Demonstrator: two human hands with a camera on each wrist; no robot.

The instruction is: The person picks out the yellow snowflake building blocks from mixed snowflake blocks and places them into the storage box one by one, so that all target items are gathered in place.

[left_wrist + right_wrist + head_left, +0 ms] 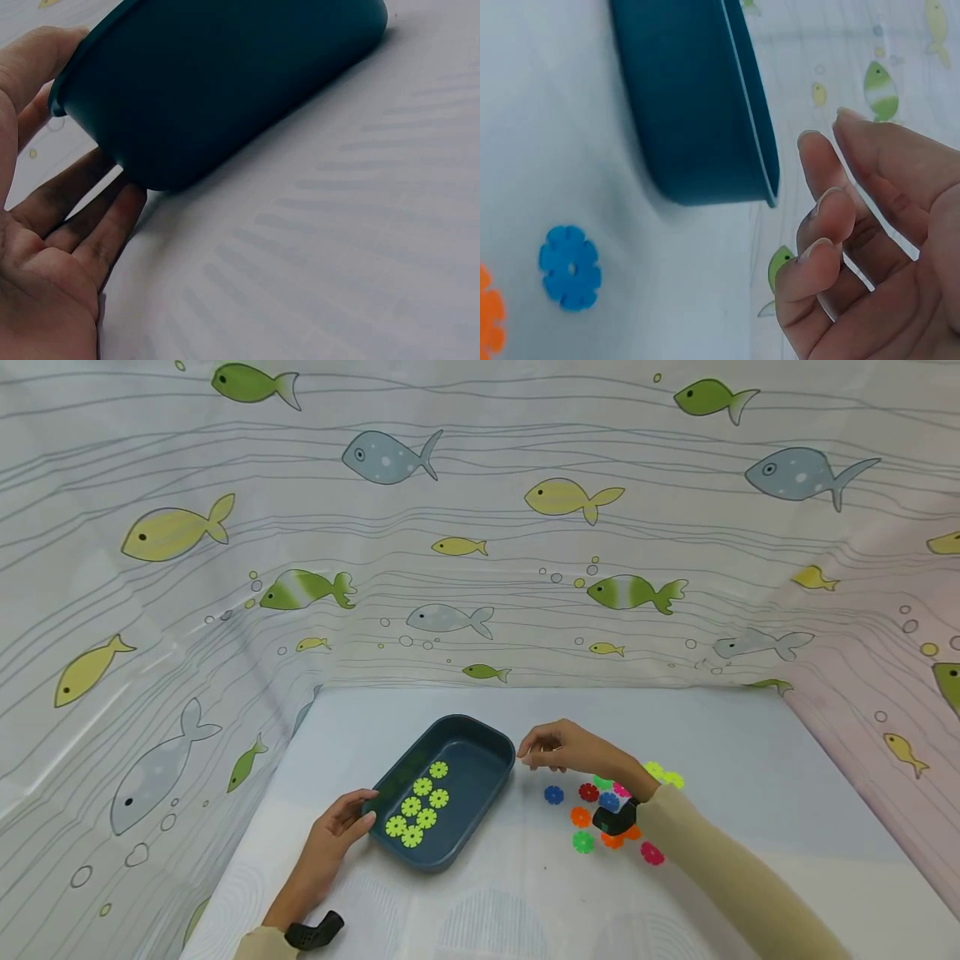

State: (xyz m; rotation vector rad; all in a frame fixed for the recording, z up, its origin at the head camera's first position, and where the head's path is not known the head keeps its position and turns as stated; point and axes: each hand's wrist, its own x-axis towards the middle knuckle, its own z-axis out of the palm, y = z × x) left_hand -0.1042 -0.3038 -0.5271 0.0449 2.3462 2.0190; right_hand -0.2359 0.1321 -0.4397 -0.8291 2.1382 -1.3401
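Your left hand holds the dark blue-green tray at about its 8 o'clock end; the left wrist view shows your thumb at the rim and your fingers against the wall and lower edge. Your right hand grips nothing that shows: its fingers curve loosely just off the tray's rim at 2 o'clock, thumb and fingertips near each other.

The tray sits on the white counter with its long axis slanting from 7 to 1 o'clock. Inside it, seven yellow-green notched discs lie spread toward the 7 o'clock end.

Out at 3 o'clock from the tray, more discs are scattered on the counter, partly hidden under your right wrist. A blue disc lies nearest the tray, with a red disc at its 3 o'clock. A green disc lies at that scatter's 8 o'clock, a magenta disc at its 5 o'clock and yellow discs at its 2 o'clock. At 12 o'clock stands a fish-print sheet.
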